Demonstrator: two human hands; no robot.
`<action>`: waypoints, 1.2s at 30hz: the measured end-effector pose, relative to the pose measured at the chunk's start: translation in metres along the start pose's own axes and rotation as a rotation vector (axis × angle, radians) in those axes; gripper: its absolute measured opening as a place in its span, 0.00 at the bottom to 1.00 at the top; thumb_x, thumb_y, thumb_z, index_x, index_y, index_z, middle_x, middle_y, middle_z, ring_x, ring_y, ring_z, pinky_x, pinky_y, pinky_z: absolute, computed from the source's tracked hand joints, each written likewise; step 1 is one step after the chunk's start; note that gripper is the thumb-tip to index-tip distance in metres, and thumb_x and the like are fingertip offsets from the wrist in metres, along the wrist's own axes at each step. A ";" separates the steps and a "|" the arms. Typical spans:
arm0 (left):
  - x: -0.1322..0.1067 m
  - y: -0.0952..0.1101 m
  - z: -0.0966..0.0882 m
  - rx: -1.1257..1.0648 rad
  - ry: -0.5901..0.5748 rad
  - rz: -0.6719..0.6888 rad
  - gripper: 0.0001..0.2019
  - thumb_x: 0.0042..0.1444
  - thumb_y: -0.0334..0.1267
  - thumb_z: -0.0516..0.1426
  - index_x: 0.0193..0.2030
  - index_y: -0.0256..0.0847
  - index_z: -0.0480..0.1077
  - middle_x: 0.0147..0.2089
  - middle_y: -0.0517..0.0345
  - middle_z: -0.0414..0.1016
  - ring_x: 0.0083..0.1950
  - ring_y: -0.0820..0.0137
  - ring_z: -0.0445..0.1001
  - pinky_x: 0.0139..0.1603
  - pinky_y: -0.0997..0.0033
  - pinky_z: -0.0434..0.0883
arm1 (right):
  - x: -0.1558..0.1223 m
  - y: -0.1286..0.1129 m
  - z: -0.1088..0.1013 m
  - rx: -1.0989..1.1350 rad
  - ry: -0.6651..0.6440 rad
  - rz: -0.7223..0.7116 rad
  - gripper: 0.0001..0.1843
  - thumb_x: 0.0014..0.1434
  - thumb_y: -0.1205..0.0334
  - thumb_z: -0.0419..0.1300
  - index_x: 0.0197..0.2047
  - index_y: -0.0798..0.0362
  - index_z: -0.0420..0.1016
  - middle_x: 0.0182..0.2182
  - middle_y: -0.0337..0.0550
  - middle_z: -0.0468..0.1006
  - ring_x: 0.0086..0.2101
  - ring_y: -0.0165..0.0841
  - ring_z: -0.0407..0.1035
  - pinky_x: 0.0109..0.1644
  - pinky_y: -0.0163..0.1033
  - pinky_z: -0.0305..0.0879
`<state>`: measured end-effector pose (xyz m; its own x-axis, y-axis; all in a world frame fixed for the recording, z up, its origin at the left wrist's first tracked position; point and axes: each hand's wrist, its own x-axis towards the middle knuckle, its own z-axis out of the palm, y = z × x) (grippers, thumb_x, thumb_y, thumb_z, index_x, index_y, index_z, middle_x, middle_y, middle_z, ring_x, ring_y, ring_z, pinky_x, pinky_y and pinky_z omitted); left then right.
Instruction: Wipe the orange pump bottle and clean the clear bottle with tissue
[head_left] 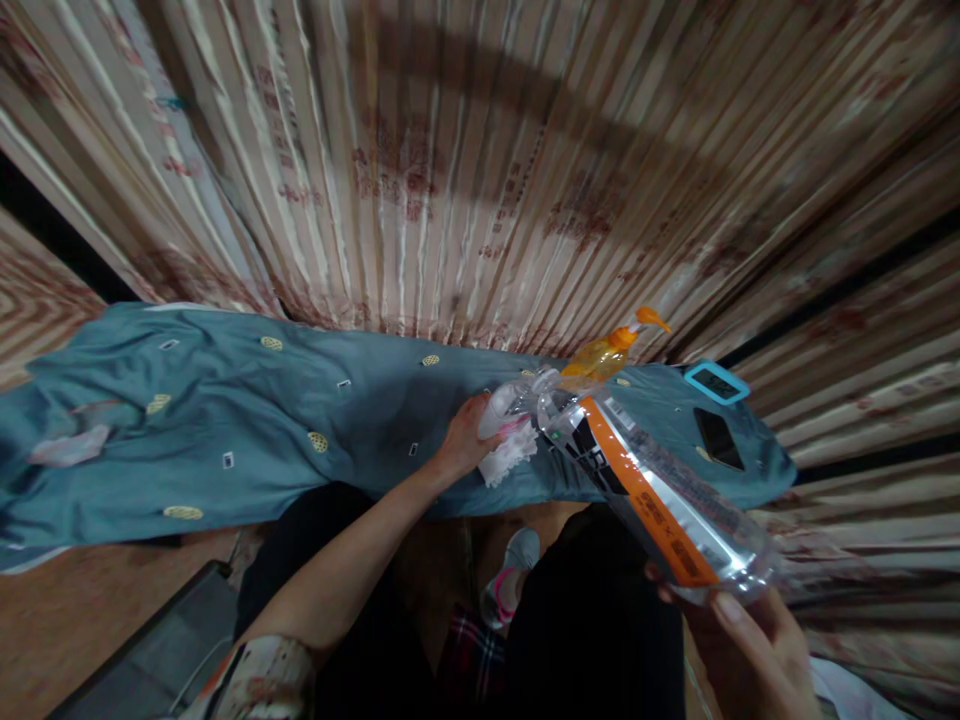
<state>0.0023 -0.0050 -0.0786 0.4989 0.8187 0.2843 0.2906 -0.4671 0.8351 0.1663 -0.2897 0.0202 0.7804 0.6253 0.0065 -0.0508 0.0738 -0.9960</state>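
My right hand (750, 640) grips the base of a large clear plastic bottle (652, 490) with an orange, black and silver label. The bottle is tilted, its neck end pointing up and left over the bed-like surface. My left hand (466, 437) is closed on a white cloth piece with a frilled edge (511, 455), near the bottle's neck end; a rounded white part shows above its fingers. I cannot tell whether the cloth touches the bottle. Behind the bottle, a yellow pump bottle (600, 358) with an orange top is partly hidden.
A teal patterned cloth (262, 440) covers the long narrow surface. At its right end lie a blue-framed device (718, 382) and a dark phone (718, 438). A pale crumpled item (71, 446) rests at the left. Patterned curtains (450, 180) hang close behind.
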 end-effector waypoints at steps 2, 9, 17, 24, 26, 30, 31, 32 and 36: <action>0.000 0.001 0.000 -0.002 0.002 0.003 0.28 0.53 0.39 0.68 0.60 0.38 0.67 0.59 0.46 0.75 0.60 0.53 0.74 0.63 0.53 0.71 | 0.004 0.004 -0.006 0.009 -0.022 -0.004 0.30 0.51 0.54 0.75 0.56 0.53 0.77 0.40 0.48 0.82 0.35 0.38 0.79 0.38 0.35 0.76; 0.000 0.003 -0.001 0.003 0.003 -0.005 0.28 0.52 0.37 0.68 0.60 0.40 0.67 0.59 0.48 0.75 0.60 0.54 0.74 0.63 0.52 0.71 | -0.001 -0.004 0.006 0.004 -0.015 -0.016 0.32 0.52 0.52 0.74 0.58 0.51 0.77 0.41 0.46 0.82 0.35 0.35 0.78 0.39 0.32 0.74; 0.000 0.004 -0.002 -0.006 0.002 -0.010 0.28 0.52 0.36 0.68 0.60 0.40 0.67 0.59 0.49 0.75 0.61 0.54 0.73 0.64 0.52 0.71 | -0.010 -0.013 0.016 -0.021 0.002 0.038 0.35 0.53 0.50 0.73 0.62 0.50 0.73 0.42 0.43 0.81 0.35 0.34 0.76 0.42 0.33 0.73; 0.000 0.005 -0.002 -0.009 0.006 -0.001 0.28 0.53 0.37 0.68 0.60 0.41 0.67 0.59 0.50 0.75 0.61 0.54 0.73 0.64 0.52 0.71 | -0.009 -0.011 0.014 -0.020 0.008 0.040 0.36 0.53 0.52 0.73 0.63 0.53 0.72 0.45 0.48 0.81 0.36 0.38 0.77 0.40 0.37 0.74; 0.000 0.005 -0.002 -0.005 0.001 -0.004 0.28 0.53 0.37 0.68 0.60 0.40 0.67 0.60 0.48 0.75 0.61 0.54 0.73 0.64 0.52 0.71 | -0.006 -0.007 0.008 0.000 0.012 0.049 0.37 0.51 0.52 0.75 0.62 0.52 0.73 0.44 0.48 0.81 0.35 0.38 0.78 0.40 0.36 0.75; 0.001 0.005 -0.002 -0.001 -0.005 -0.013 0.28 0.53 0.37 0.68 0.60 0.39 0.67 0.60 0.47 0.74 0.61 0.54 0.73 0.65 0.52 0.70 | 0.004 0.007 -0.010 0.031 -0.012 0.067 0.40 0.51 0.54 0.75 0.65 0.51 0.71 0.42 0.48 0.82 0.35 0.38 0.78 0.42 0.37 0.76; 0.001 0.005 -0.002 0.001 -0.005 -0.013 0.28 0.52 0.37 0.68 0.60 0.39 0.67 0.60 0.46 0.74 0.61 0.54 0.73 0.65 0.52 0.70 | 0.006 0.010 -0.013 0.041 -0.023 0.063 0.41 0.51 0.55 0.75 0.66 0.52 0.70 0.42 0.48 0.82 0.35 0.38 0.78 0.42 0.38 0.76; 0.001 0.005 -0.002 0.003 -0.003 -0.013 0.29 0.52 0.37 0.68 0.60 0.38 0.67 0.61 0.46 0.74 0.62 0.54 0.73 0.65 0.52 0.70 | 0.008 0.011 -0.015 0.049 -0.030 0.057 0.42 0.51 0.56 0.75 0.67 0.52 0.69 0.42 0.49 0.82 0.35 0.39 0.78 0.41 0.39 0.76; 0.001 0.003 -0.003 -0.001 -0.002 -0.009 0.30 0.52 0.37 0.68 0.61 0.38 0.67 0.61 0.46 0.74 0.62 0.54 0.73 0.65 0.51 0.70 | 0.003 0.008 -0.008 0.027 -0.023 0.026 0.44 0.51 0.54 0.75 0.67 0.54 0.68 0.43 0.53 0.81 0.33 0.42 0.78 0.35 0.41 0.76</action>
<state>0.0014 -0.0050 -0.0743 0.4978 0.8223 0.2759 0.2942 -0.4593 0.8382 0.1732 -0.2933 0.0115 0.7643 0.6446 -0.0171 -0.0881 0.0782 -0.9930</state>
